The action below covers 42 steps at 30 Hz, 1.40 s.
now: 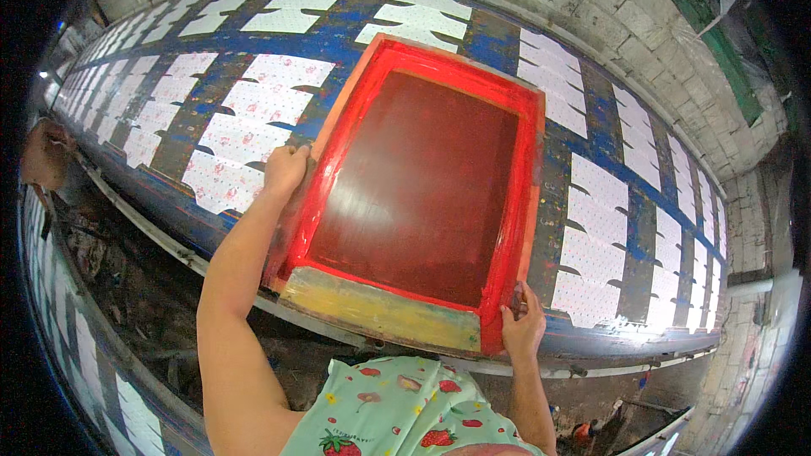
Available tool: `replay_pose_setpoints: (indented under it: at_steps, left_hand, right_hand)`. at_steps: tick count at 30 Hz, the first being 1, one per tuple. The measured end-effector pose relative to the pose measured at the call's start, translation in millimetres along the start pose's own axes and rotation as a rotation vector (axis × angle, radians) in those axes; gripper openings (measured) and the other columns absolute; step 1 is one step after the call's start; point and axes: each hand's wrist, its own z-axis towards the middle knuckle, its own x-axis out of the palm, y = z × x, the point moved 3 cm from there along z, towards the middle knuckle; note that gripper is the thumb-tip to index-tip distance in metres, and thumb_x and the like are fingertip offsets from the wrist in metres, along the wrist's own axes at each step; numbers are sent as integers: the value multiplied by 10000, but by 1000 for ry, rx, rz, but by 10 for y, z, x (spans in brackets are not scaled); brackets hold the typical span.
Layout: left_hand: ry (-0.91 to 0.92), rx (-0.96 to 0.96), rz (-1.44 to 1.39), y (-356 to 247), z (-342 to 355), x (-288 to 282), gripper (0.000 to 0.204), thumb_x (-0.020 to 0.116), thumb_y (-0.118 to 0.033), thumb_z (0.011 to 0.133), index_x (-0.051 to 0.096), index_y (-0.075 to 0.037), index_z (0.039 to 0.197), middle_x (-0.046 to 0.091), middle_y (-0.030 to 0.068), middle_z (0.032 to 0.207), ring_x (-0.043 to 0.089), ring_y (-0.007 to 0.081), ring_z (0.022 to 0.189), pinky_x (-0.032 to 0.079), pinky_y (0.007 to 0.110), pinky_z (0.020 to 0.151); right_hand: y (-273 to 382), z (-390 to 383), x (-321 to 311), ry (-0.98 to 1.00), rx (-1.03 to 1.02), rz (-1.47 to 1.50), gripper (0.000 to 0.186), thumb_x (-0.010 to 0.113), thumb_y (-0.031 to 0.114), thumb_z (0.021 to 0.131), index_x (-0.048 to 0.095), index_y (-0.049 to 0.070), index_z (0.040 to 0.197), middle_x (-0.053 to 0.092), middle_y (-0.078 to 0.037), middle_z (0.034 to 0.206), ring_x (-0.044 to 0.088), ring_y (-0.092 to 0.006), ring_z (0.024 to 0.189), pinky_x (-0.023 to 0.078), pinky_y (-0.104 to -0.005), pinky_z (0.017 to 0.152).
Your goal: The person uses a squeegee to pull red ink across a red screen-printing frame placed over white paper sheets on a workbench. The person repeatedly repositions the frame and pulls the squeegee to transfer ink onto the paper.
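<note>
Fingers of left hand (287,171) and right hand (523,321) are clamped on a red frame (456,74).
Left hand is at the frame's left side, right hand near its lower right corner; the blue counter (338,48) is under it, white patterned pieces (596,241) to its left and right.

The left arm (232,312) is bare and comes up from the bottom of the picture, left of the middle, then bends and leans right up to the left hand (287,167), which is curled with its knuckles up. The right arm (530,397) is bare too and goes almost straight up from the bottom, right of the middle. The right hand (525,325) sits lower in the picture than the left one, thumb and fingers bent, but how tightly it is closed is hard to see.
</note>
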Motion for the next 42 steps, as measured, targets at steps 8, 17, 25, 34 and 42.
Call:
replay_pose_setpoints:
  at_steps: [8,17,25,34,42]
  left_hand:
    - [41,-7,-209,62,17,4,408,757,-336,975,794,58,875,773,237,826,726,310,759,550,494,775]
    - [188,-13,-409,12,186,18,300,699,-238,1003,762,30,886,698,84,827,631,206,747,488,411,715]
    - [197,-34,-637,-840,-412,400,205,701,-202,1005,751,-45,882,667,36,802,615,176,731,481,391,704]
    - [166,-55,-607,-1957,-1782,1494,170,768,-205,942,753,-44,890,686,50,829,637,197,738,517,395,711]
    - [157,-27,-643,-2581,-2724,2373,207,773,-195,943,730,2,901,702,72,930,616,190,840,517,398,784]
  right_hand:
    - [60,91,9,-44,109,90,622,846,13,835,739,105,1441,778,-177,1319,759,-380,1185,621,-459,1015]
    - [552,137,-661,-188,-174,10,483,857,75,809,791,97,1287,781,-168,1089,743,-418,1040,617,-493,920]
    - [-240,456,-1314,-228,-43,48,447,810,59,829,807,114,1273,777,-172,1079,747,-411,1014,613,-492,915]
    - [-2097,622,-2076,-289,85,102,522,818,8,808,802,111,1319,792,-167,1126,792,-358,1024,627,-444,922]
    - [-3282,579,-2733,-304,186,154,472,836,-6,834,803,88,1295,804,-178,1138,808,-341,1030,629,-436,920]
